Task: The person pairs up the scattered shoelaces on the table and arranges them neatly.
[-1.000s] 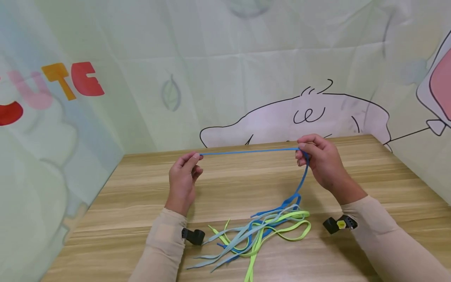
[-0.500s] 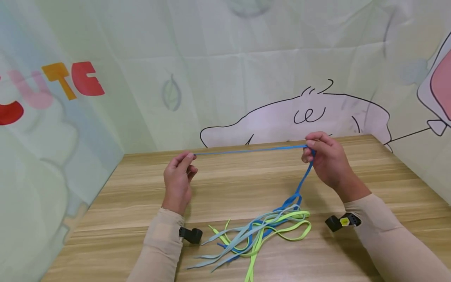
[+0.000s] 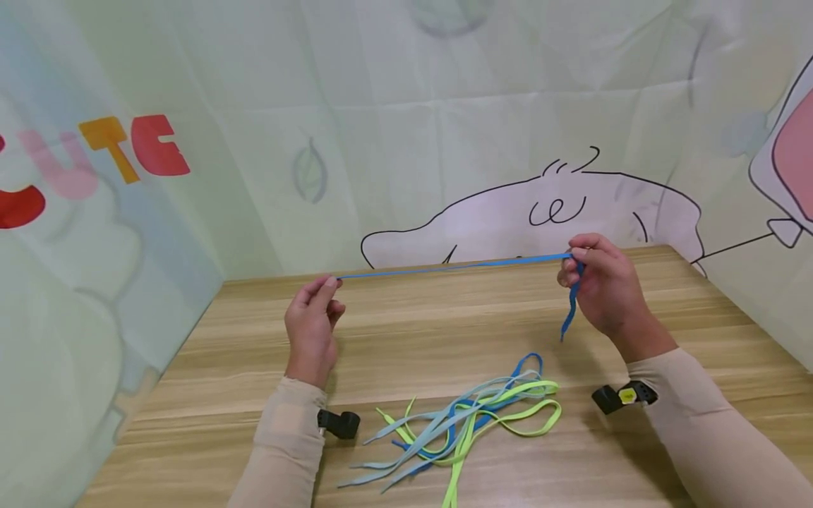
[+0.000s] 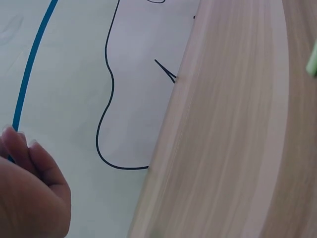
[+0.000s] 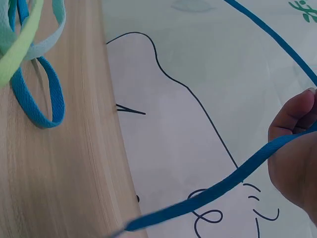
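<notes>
A blue shoelace (image 3: pixel 457 267) is stretched nearly straight between both hands, above the far part of the table. My left hand (image 3: pixel 311 324) pinches one end between thumb and forefinger; in the left wrist view the lace (image 4: pixel 30 64) rises from those fingertips. My right hand (image 3: pixel 603 286) pinches the lace near its other end. From the right fingers a short tail (image 5: pixel 213 193) with a tip dangles free. Below lies a loose heap of shoelaces: pale blue laces (image 3: pixel 428 427), yellow-green laces (image 3: pixel 466 444) and another blue lace (image 3: pixel 533 358) with a loop at the top.
The wooden table (image 3: pixel 254 395) reaches back to a printed cloth backdrop (image 3: pixel 381 141) that also runs along the left side. A small black wrist camera (image 3: pixel 339 423) sits on the left sleeve, another camera (image 3: pixel 612 398) on the right.
Both hands have moved apart, left hand leftward and right hand to the right and up. The held blue shoelace has come free of the heap, and its tail now hangs loose.
</notes>
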Tool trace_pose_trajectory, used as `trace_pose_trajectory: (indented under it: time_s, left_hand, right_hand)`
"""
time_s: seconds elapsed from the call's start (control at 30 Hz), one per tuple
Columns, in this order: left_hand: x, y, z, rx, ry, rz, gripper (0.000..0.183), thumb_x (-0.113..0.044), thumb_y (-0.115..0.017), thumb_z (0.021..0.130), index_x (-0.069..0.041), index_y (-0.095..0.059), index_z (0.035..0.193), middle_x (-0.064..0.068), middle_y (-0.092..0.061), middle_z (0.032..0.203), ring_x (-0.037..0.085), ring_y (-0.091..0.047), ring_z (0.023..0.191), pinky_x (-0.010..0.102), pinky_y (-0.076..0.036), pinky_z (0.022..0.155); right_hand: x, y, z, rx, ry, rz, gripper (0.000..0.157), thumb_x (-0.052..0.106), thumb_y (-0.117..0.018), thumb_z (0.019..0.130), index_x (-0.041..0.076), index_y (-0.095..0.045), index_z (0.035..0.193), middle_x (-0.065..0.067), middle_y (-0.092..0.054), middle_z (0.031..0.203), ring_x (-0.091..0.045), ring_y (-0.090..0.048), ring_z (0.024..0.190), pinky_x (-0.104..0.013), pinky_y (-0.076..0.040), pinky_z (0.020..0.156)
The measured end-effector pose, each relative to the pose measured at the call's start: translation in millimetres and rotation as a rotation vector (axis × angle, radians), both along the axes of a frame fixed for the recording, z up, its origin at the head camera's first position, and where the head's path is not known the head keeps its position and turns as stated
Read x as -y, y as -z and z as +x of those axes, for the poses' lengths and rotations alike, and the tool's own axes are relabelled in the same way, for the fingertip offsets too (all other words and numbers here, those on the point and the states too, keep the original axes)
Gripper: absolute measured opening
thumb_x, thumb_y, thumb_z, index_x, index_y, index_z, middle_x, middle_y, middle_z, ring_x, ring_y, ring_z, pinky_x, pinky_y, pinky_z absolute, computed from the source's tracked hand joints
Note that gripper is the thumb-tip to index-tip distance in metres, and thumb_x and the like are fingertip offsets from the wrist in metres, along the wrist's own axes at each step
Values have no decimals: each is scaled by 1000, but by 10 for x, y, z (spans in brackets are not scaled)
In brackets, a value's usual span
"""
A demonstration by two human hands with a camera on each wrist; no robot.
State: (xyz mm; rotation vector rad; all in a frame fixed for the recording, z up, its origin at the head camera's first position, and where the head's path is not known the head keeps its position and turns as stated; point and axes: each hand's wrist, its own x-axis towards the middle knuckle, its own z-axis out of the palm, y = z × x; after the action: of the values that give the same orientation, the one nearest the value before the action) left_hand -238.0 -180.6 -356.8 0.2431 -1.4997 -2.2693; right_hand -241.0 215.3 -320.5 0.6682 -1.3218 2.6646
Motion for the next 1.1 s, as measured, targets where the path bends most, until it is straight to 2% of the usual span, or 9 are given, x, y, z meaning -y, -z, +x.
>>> trace_pose_trajectory:
  time_s: [0.27, 0.67, 0.93, 1.1]
  left_hand:
    - [45, 6, -17, 6, -10, 37, 24, -16, -70, 96, -2, -65, 114, 3, -70, 101, 8, -56, 61, 19, -52, 65]
    - [134, 30, -17, 25, -11, 61, 20, -14, -68, 98, -6, -67, 115, 8, -68, 114, 8, -56, 62, 18, -51, 66]
    - [182, 22, -18, 49, -8, 98, 27, -15, -68, 97, -3, -66, 121, 4, -70, 110, 8, -55, 59, 18, -50, 64]
    - [188, 21, -30, 70, -14, 110, 32, -13, -68, 97, 0, -64, 126, 2, -71, 106, 7, -54, 58, 18, -50, 63]
  right_hand:
    - [-68, -2, -21, 63, -14, -42, 33, -1, -31, 105, 4, -62, 96, -6, -61, 75, -14, -54, 64, -24, -41, 62]
    - [-175, 54, -75, 95, -6, -40, 26, 4, -37, 106, 5, -61, 97, -6, -60, 78, -14, -53, 65, -25, -42, 64]
    - [-262, 116, -129, 114, 15, -45, 23, 4, -39, 106, 4, -60, 98, -6, -59, 77, -15, -52, 64, -26, -42, 64]
    - [-341, 148, -167, 153, -35, -113, 30, 5, -35, 108, 3, -62, 96, -7, -60, 76, -15, -54, 64, -26, -42, 64]
